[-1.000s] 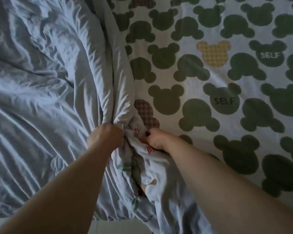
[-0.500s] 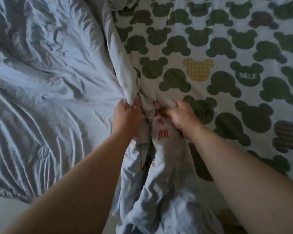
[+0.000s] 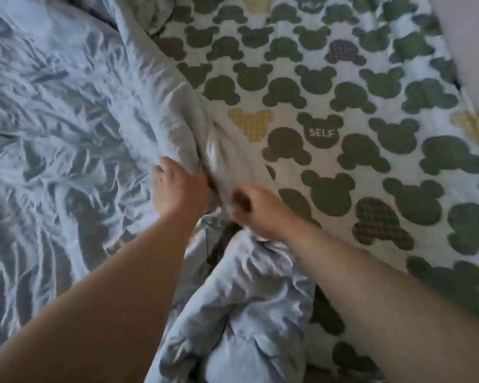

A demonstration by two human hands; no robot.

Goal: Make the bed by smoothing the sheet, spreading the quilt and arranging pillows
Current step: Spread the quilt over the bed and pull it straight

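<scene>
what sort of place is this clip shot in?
Most likely a bedroom, looking down on a bed. A flat sheet printed with bear-head shapes is spread out on the right, a crumpled pale blue quilt lies on the left, and the left hand and right hand grip the quilt's edge.

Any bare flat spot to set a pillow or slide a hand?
Free: the bear-print sheet, flat, right of the quilt, out to the frame edge. Crowded: bottom centre, where left hand and right hand grip the bunched quilt.
</scene>
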